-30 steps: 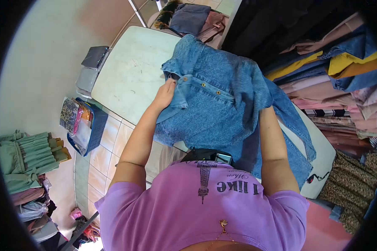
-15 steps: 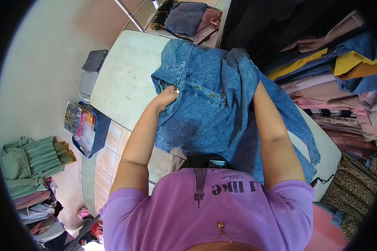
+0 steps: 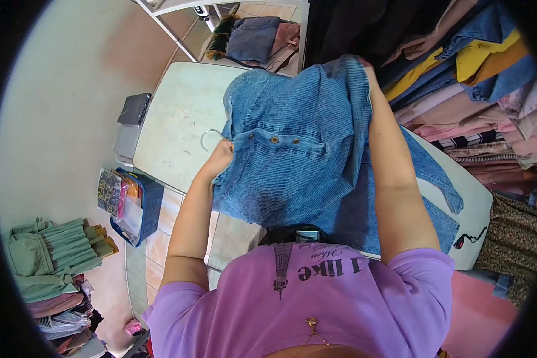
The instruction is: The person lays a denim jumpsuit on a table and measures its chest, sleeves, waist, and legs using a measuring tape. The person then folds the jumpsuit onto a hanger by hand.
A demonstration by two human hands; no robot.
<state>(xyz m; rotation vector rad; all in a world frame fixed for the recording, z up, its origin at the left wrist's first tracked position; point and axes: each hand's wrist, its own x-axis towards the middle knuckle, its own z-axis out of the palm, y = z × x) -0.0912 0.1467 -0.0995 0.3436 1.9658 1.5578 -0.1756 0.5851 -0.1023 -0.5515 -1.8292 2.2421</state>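
A blue ribbed denim shirt [image 3: 286,173] with a short buttoned placket lies bunched over the white table. My left hand [image 3: 221,158] is closed on the shirt beside the top of the placket. Just beyond that hand the pale hook of a clothes hanger [image 3: 204,141] pokes out at the neck; the rest of the hanger is hidden. My right hand [image 3: 367,67] is at the far right edge of the shirt, its fingers hidden by the cloth. Under the shirt, more blue denim [image 3: 355,218] spreads to the right.
The white table [image 3: 173,119] carries a small black-and-red item [image 3: 459,242] at its right end. Clothes hang in a dense row [image 3: 459,113] on the right. A blue basket [image 3: 152,200] with packaged goods stands left, above stacked green garments [image 3: 59,247]. Folded cloth [image 3: 253,39] lies behind.
My right hand has moved farther away, carrying the shirt's right edge up and outward. My left hand has shifted slightly toward me and left with the neck, and the hanger hook now shows.
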